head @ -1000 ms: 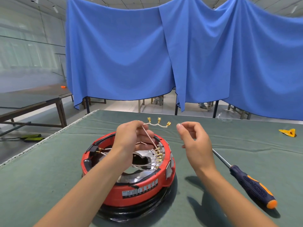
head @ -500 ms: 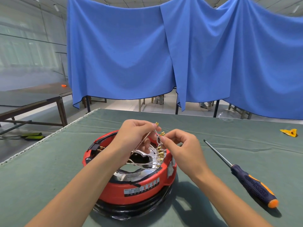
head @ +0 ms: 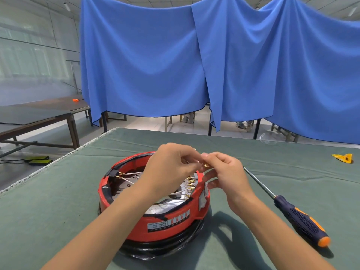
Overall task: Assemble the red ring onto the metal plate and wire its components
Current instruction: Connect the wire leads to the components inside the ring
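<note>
Head view: red ring (head: 165, 228) nearest, seated on desk (head: 48, 207), metal plate (head: 167, 203) inside. Above it, left hand (head: 167, 168) and right hand (head: 228, 178), fingers pinching wire terminals (head: 206, 165). Screwdriver (head: 288, 209) right. Blue curtain (head: 175, 65) beyond.

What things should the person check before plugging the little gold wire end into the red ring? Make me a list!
1. Red ring sitting flat on the green table: ok.
2. Gold wire end held firmly: ok, the right hand pinches it.
3. Left hand steadying the same wire: ok, its fingers are curled at it, meeting the right hand.
4. A free slot among the gold terminals on the ring's inner right side: cannot tell, too small and partly hidden.
5. Screwdriver out of the way: ok, it lies on the table right of the ring, untouched.
</note>
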